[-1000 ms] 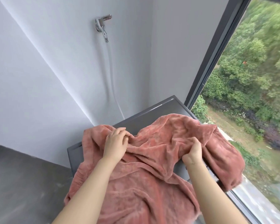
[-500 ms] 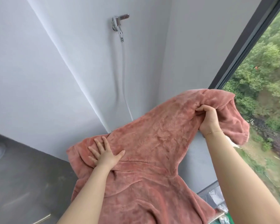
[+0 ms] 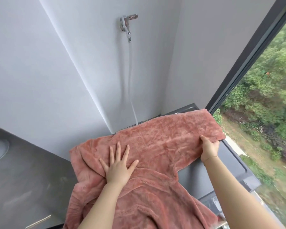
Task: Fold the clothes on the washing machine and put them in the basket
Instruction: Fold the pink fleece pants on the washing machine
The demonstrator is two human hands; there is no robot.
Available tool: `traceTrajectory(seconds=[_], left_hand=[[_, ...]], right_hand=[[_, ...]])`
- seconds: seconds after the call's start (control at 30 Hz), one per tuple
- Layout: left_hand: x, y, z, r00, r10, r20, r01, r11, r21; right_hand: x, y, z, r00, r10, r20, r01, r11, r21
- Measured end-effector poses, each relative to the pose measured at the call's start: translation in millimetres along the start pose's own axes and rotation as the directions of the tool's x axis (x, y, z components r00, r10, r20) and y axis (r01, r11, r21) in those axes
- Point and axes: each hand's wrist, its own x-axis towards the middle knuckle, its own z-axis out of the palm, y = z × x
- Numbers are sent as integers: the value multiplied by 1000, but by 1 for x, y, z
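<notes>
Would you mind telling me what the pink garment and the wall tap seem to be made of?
Pink garment: apparently plush fleece, matte, judging by its fuzzy nap and soft creases. Wall tap: probably chromed metal, judging by its mirror-bright silver shine.

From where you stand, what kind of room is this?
Probably a laundry corner by a window: a wall tap with a hose feeds down behind a dark washing machine, where a pink fleece garment is spread.
</notes>
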Motion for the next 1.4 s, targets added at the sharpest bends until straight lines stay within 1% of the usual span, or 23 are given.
traceTrajectory(seconds=[0.13, 0.2, 0.3, 0.37, 0.4, 0.47, 0.53, 0.57, 0.6, 0.67, 0.7, 0.73, 0.77, 0.83, 0.87, 0.93, 1.0, 1.07, 1.13, 1.2, 1.27, 1.33, 1.4], left_hand=[[-6, -11, 0, 996, -82, 40, 83, 996, -28], [-8, -16, -2, 992, -109, 68, 112, 993, -43], [-10, -30, -7, 981, -139, 133, 149, 986, -72], [-10, -43, -11, 976, -145, 161, 163, 981, -105], [-11, -49, -15, 973, -149, 174, 171, 978, -118], [-11, -58, -23, 965, -155, 211, 184, 975, -127], [-12, -57, -30, 957, -163, 240, 195, 974, -116], [-12, -52, -31, 958, -171, 232, 200, 973, -111], [-14, -45, -31, 967, -167, 192, 189, 977, -101], [-20, -24, -27, 997, -78, 28, 79, 994, -70], [-27, -14, -21, 999, 1, -38, -4, 998, -69], [-33, -3, -15, 996, 71, -63, -76, 994, -78], [-40, 4, -7, 992, 121, -45, -124, 989, -77], [-51, 9, 13, 988, 157, 0, -157, 987, -16], [-53, 7, 20, 986, 166, -14, -166, 986, 26], [-55, -2, 30, 980, 191, -59, -187, 980, 66], [-53, -8, 31, 974, 217, -68, -212, 974, 74], [-50, -8, 29, 971, 232, -53, -229, 972, 59], [-50, -4, 23, 970, 242, -38, -242, 970, -1], [-58, -2, 21, 949, 310, -67, -315, 943, -103], [-78, -4, 26, 899, 420, -125, -435, 890, -139], [-102, -9, 39, 852, 500, -153, -520, 842, -144], [-119, -18, 57, 830, 543, -126, -555, 828, -83]], right_hand=[[-3, 9, -4, 997, -72, 0, 70, 979, -189], [-7, 15, -3, 998, -66, 24, 70, 963, -261], [-13, 28, -3, 993, -24, 116, 63, 937, -344], [-15, 34, -6, 989, -23, 149, 79, 920, -384], [-16, 35, -8, 990, -22, 138, 71, 928, -365], [-21, 34, -10, 998, -20, 62, 34, 970, -240], [-29, 38, -14, 995, -93, -41, 86, 983, -162], [-36, 40, -16, 987, -138, -79, 124, 979, -161], [-43, 43, -20, 978, -172, -121, 150, 973, -173], [-57, 50, -26, 960, -220, -172, 184, 962, -201], [-66, 56, -30, 963, -220, -155, 186, 961, -206], [-72, 61, -33, 974, -200, -109, 174, 962, -209], [-79, 67, -36, 987, -157, -44, 146, 969, -198], [-97, 77, -41, 995, -65, 77, 79, 978, -194], [-106, 81, -44, 994, -46, 104, 66, 977, -201], [-126, 89, -53, 994, -46, 98, 63, 982, -180], [-148, 95, -62, 996, -58, 65, 68, 985, -156], [-169, 102, -75, 998, -57, 25, 59, 992, -114], [-190, 108, -87, 999, -20, 34, 22, 998, -64], [-209, 115, -98, 997, 2, 72, -1, 1000, -18], [-226, 125, -106, 995, -32, 92, 30, 999, 22], [-238, 136, -114, 995, -94, 24, 92, 993, 80], [-245, 149, -121, 989, -107, -106, 119, 987, 106]])
